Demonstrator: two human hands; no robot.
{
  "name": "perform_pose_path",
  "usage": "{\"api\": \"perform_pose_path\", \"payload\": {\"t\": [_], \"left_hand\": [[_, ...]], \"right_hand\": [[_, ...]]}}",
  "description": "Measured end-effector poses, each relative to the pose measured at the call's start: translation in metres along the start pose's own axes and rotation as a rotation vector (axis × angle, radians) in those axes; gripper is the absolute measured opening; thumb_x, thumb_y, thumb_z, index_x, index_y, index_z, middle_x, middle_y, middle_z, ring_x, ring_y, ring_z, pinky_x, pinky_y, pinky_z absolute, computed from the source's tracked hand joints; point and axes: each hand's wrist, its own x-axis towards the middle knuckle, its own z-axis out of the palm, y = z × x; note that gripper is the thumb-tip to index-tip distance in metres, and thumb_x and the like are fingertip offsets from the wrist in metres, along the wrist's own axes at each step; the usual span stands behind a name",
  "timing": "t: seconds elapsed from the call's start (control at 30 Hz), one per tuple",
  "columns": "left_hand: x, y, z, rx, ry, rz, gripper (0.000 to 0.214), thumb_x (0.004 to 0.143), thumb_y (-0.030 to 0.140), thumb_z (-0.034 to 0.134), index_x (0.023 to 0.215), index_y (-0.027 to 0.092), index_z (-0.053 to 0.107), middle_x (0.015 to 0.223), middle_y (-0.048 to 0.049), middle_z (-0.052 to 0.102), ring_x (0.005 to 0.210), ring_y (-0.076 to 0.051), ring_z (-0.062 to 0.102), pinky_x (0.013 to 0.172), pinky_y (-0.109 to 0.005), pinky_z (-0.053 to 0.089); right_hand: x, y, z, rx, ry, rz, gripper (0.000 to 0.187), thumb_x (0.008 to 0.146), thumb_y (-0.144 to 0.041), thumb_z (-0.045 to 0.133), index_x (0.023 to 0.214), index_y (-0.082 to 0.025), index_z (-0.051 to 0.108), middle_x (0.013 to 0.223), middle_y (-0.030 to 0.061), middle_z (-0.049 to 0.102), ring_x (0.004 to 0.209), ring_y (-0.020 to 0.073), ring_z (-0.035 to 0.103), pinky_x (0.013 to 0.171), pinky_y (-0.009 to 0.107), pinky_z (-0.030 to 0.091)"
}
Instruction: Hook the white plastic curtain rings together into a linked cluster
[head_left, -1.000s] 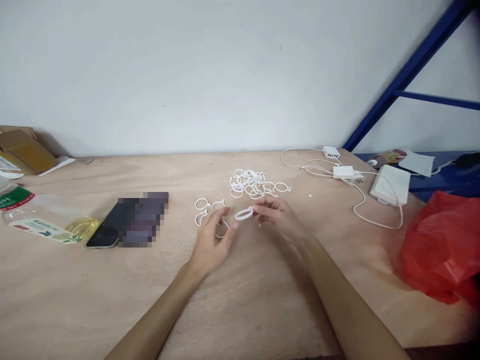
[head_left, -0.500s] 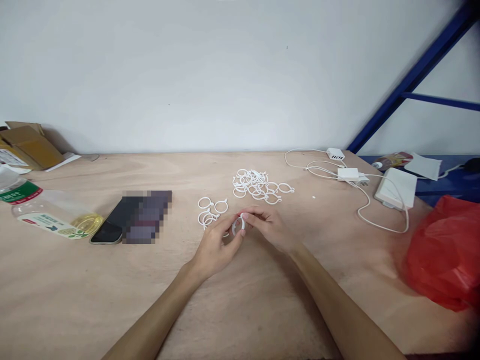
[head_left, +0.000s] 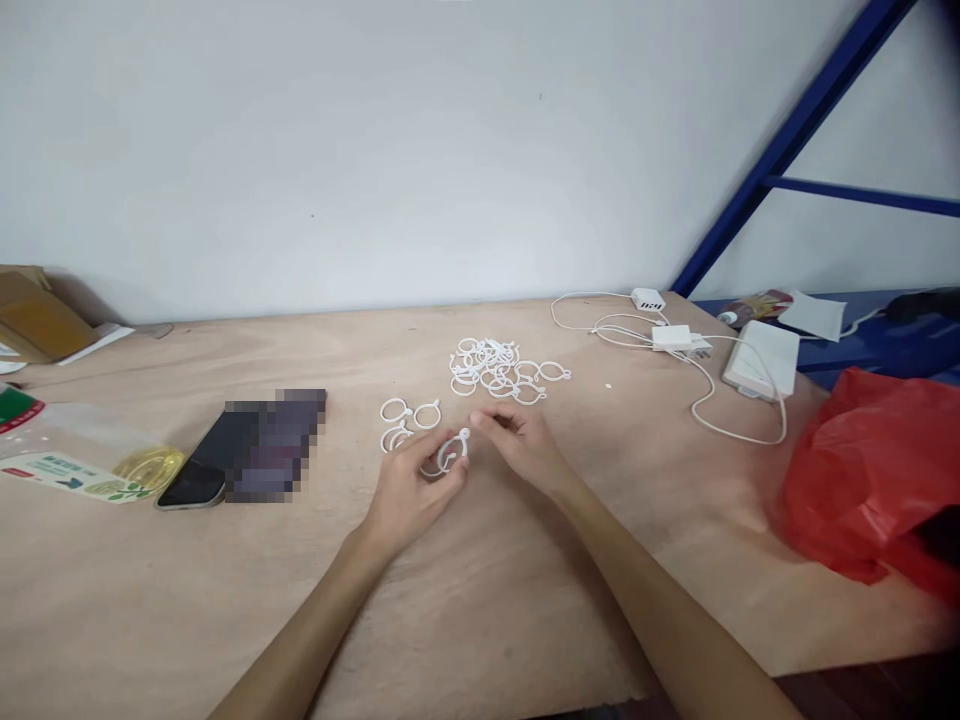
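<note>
My left hand is closed on a white plastic curtain ring, held upright between thumb and fingers with its small eyelet at the top. Just right of that eyelet, and apart from it, is my right hand. Its thumb and index finger are pressed together and the other fingers are curled; anything between the tips is too small to make out. Beyond my left fingers lies a small group of similar rings, partly covered by that hand. A larger heap of curtain rings lies farther back on the wooden table.
At left are a phone, a clear plastic bottle and a cardboard box. White cables with a charger, a white box and a red plastic bag occupy the right. A blue metal frame stands behind.
My right hand has come off the curtain ring and moved slightly right of it. The ring stays in my left hand. The camera view has shifted a little to the right.
</note>
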Motion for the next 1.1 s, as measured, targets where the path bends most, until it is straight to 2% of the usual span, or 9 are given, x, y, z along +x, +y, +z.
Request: {"api": "perform_pose_path", "payload": {"t": [0.07, 0.13, 0.27, 0.5, 0.7, 0.77, 0.93, 1.03, 1.1], "left_hand": [[0.0, -0.004, -0.001, 0.14, 0.027, 0.044, 0.029, 0.077, 0.028, 0.059, 0.103, 0.017, 0.067, 0.096, -0.0065, 0.067, 0.085, -0.019, 0.059, 0.081, -0.032, 0.047], [-0.001, -0.008, -0.001, 0.294, 0.031, 0.07, 0.033, 0.074, 0.026, 0.06, 0.105, 0.018, 0.067, 0.103, -0.0085, 0.064, 0.096, -0.024, 0.056, 0.089, -0.039, 0.044], [-0.004, -0.012, 0.0, 0.475, 0.015, 0.053, 0.042, 0.069, 0.017, 0.058, 0.11, 0.02, 0.066, 0.112, -0.0095, 0.058, 0.103, -0.028, 0.05, 0.091, -0.046, 0.041], [-0.005, -0.011, 0.002, 0.386, 0.058, 0.075, 0.045, 0.068, 0.012, 0.057, 0.112, 0.019, 0.063, 0.116, -0.0088, 0.053, 0.103, -0.026, 0.047, 0.093, -0.044, 0.041], [-0.005, -0.008, 0.003, 0.233, 0.12, 0.135, 0.032, 0.078, 0.016, 0.055, 0.109, 0.019, 0.062, 0.112, -0.0086, 0.055, 0.103, -0.023, 0.05, 0.095, -0.043, 0.04], [-0.005, -0.005, 0.004, 0.158, 0.126, 0.116, 0.028, 0.083, 0.021, 0.053, 0.11, 0.019, 0.061, 0.112, -0.0087, 0.056, 0.105, -0.023, 0.051, 0.095, -0.041, 0.04], [-0.002, 0.001, 0.004, -0.077, 0.071, -0.101, 0.038, 0.086, 0.036, 0.053, 0.12, 0.018, 0.056, 0.109, -0.0079, 0.063, 0.085, -0.017, 0.057, 0.082, -0.033, 0.046], [0.0, 0.004, 0.001, -0.208, -0.049, -0.207, 0.04, 0.086, 0.042, 0.054, 0.116, 0.016, 0.061, 0.101, -0.0068, 0.067, 0.078, -0.016, 0.058, 0.075, -0.03, 0.046], [0.001, 0.007, -0.001, -0.248, -0.111, -0.203, 0.037, 0.085, 0.041, 0.055, 0.111, 0.017, 0.065, 0.094, -0.0056, 0.068, 0.077, -0.016, 0.058, 0.072, -0.029, 0.045]], "right_hand": [[0.004, 0.012, -0.01, -0.28, 0.204, 0.012, 0.021, 0.082, -0.029, 0.055, 0.088, -0.017, 0.07, 0.082, 0.0065, 0.064, 0.077, 0.0199, 0.057, 0.075, 0.033, 0.045], [0.007, 0.023, -0.023, -0.576, 0.305, 0.066, 0.027, 0.079, -0.023, 0.056, 0.101, -0.015, 0.068, 0.094, 0.0109, 0.062, 0.09, 0.0245, 0.056, 0.083, 0.037, 0.043], [0.008, 0.037, -0.043, -0.888, 0.258, 0.227, 0.032, 0.079, -0.024, 0.055, 0.108, -0.017, 0.066, 0.1, 0.0143, 0.057, 0.1, 0.031, 0.051, 0.085, 0.042, 0.041], [0.009, 0.031, -0.055, -0.893, 0.254, 0.249, 0.018, 0.08, -0.017, 0.049, 0.084, -0.017, 0.066, 0.1, 0.0146, 0.055, 0.098, 0.0294, 0.051, 0.083, 0.04, 0.041], [0.011, 0.017, -0.062, -0.49, 0.458, 0.169, 0.019, 0.083, -0.025, 0.046, 0.09, -0.017, 0.061, 0.086, 0.0084, 0.065, 0.08, 0.0226, 0.058, 0.077, 0.036, 0.043], [0.009, 0.009, -0.057, -0.337, 0.332, 0.105, 0.017, 0.082, -0.028, 0.05, 0.088, -0.018, 0.062, 0.085, 0.0058, 0.066, 0.077, 0.02, 0.059, 0.073, 0.033, 0.044], [-0.003, -0.014, -0.033, -0.147, -0.223, -0.048, 0.016, 0.082, -0.023, 0.053, 0.083, -0.02, 0.068, 0.08, 0.0013, 0.067, 0.075, 0.016, 0.059, 0.07, 0.028, 0.045], [-0.009, -0.023, -0.023, -0.04, -0.362, -0.079, 0.017, 0.084, -0.022, 0.053, 0.086, -0.022, 0.07, 0.085, 0.001, 0.069, 0.077, 0.0152, 0.06, 0.07, 0.028, 0.046], [-0.012, -0.025, -0.02, 0.016, -0.36, -0.094, 0.017, 0.084, -0.023, 0.055, 0.09, -0.023, 0.07, 0.09, 0.0017, 0.07, 0.081, 0.0156, 0.061, 0.073, 0.029, 0.047]]}}
